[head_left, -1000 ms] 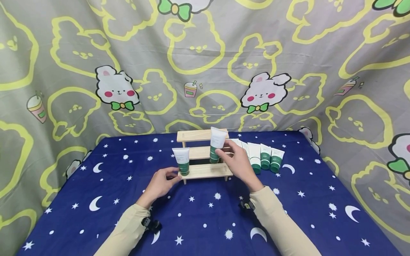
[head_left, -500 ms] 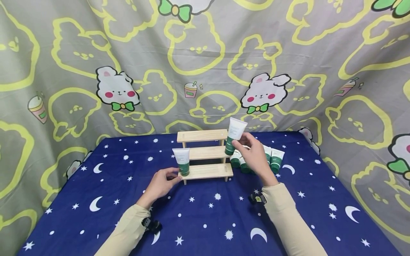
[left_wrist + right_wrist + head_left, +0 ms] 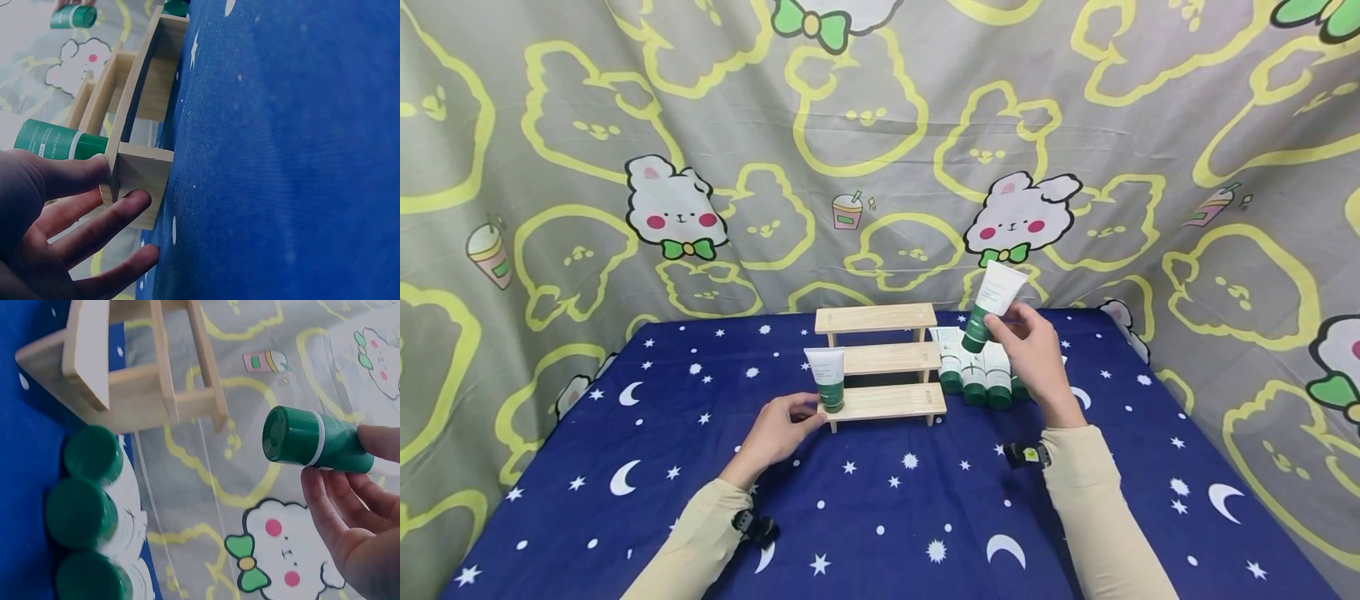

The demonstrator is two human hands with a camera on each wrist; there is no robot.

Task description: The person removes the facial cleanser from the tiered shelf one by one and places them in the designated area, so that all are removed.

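My right hand (image 3: 1033, 350) holds a white and green squeeze tube (image 3: 992, 304) in the air, tilted, cap end down, above the other tubes. In the right wrist view, thumb and fingers pinch the tube's green part (image 3: 344, 447). A three-step wooden display stand (image 3: 887, 402) is on the table. My left hand (image 3: 782, 429) grips the left end of its lowest step, thumb on the edge (image 3: 75, 177). Another squeeze tube (image 3: 826, 375) stands upright on its cap at that step's left end, close to the left thumb.
To the right of the stand, several more squeeze tubes (image 3: 973, 375) lie side by side, caps towards me; the right hand partly covers them. A dark blue cloth (image 3: 880, 500) with moons and stars covers the table. Behind it hangs a grey patterned curtain (image 3: 760, 125).
My right hand has carried its tube rightward and up, from in front of the stand to above the lying tubes. The left hand and the standing tube have stayed in place.
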